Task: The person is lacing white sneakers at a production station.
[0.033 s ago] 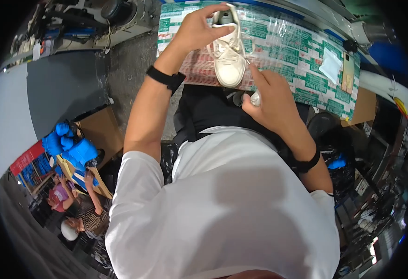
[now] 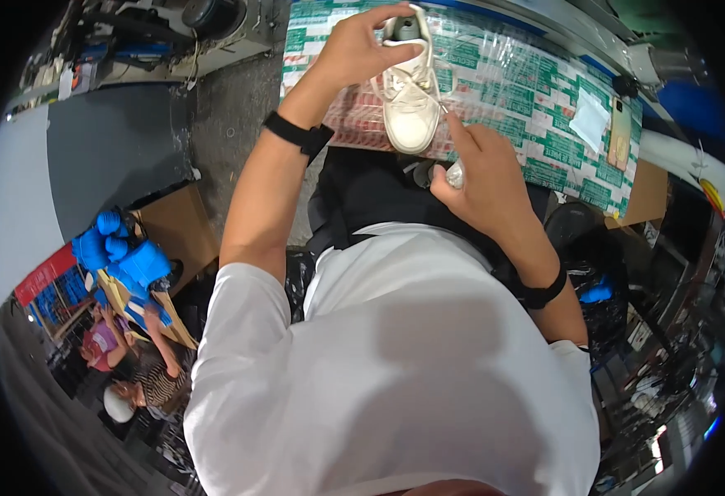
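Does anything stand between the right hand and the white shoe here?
Nothing visible blocks the gap: only the slim tool held in the right hand points across it, toward the shoe. The white packet and phone lie farther right.

Head-worn fisheye — steeply downward

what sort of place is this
Probably a workshop or factory floor, perhaps one handling shoes: a white lace-up sneaker at a plastic-covered worktable, and blue pieces heaped near two co-workers.
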Demonstrator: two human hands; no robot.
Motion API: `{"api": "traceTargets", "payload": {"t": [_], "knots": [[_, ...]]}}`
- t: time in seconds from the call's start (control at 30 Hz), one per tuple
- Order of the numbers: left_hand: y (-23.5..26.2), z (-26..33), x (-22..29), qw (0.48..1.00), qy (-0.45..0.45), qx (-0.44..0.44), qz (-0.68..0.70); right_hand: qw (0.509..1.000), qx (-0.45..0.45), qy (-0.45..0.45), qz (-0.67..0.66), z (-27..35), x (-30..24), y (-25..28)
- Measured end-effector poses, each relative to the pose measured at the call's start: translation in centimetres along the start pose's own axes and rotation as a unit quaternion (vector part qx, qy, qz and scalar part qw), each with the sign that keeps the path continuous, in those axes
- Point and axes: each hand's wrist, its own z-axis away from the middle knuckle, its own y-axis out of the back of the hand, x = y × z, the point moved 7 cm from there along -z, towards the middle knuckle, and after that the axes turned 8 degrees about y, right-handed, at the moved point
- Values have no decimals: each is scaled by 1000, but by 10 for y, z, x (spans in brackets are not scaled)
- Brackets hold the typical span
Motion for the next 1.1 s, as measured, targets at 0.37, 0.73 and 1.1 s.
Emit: {"api": "traceTargets", "payload": {"t": [0.37, 0.73, 1.1], "knots": [[4, -4, -2, 999, 27, -16, -5, 997, 48, 48, 40, -54, -5, -46], [7, -5, -7, 1000, 17, 4, 3, 998, 47, -7, -43, -68, -12, -54], [3, -3, 2, 998, 29, -19, 45, 997, 21, 67, -19, -64, -8, -52]]}}
